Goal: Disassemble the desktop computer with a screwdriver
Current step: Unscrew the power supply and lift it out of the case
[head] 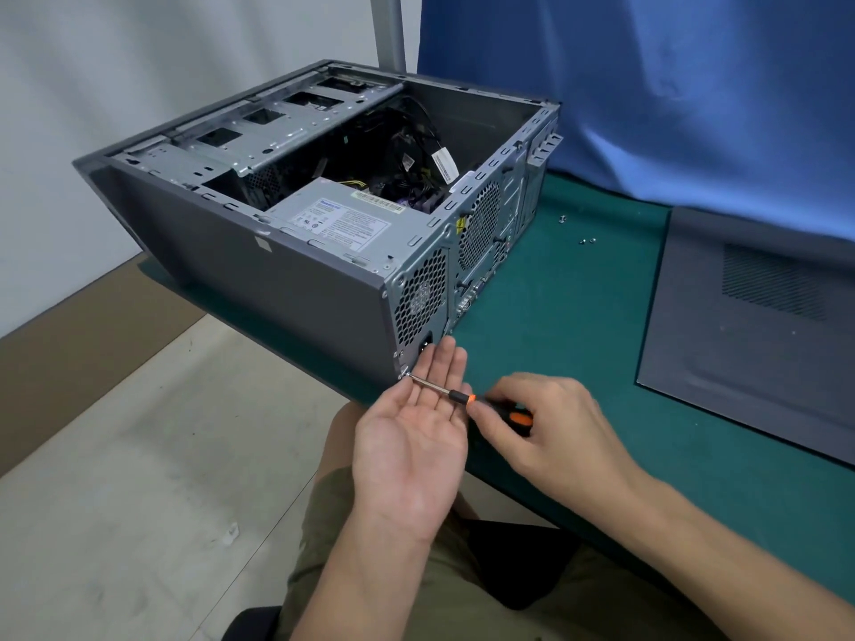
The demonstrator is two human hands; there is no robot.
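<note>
A grey desktop computer case (277, 279) lies on its side on the green table (578, 316), its side panel off and the power supply (351, 219) showing inside. My right hand (550, 427) grips the black-and-orange handle of a screwdriver (467, 397). The screwdriver's tip meets a screw (403, 375) at the lower rear corner of the case, by the power supply's grille. My left hand (416, 437) is held flat, palm up, under the screwdriver's shaft and just below that screw.
The removed grey side panel (758, 330) lies on the table at the right. A few loose screws (585, 240) sit on the green mat behind the case. The case overhangs the table's left edge above the floor. A blue curtain (647, 85) hangs behind.
</note>
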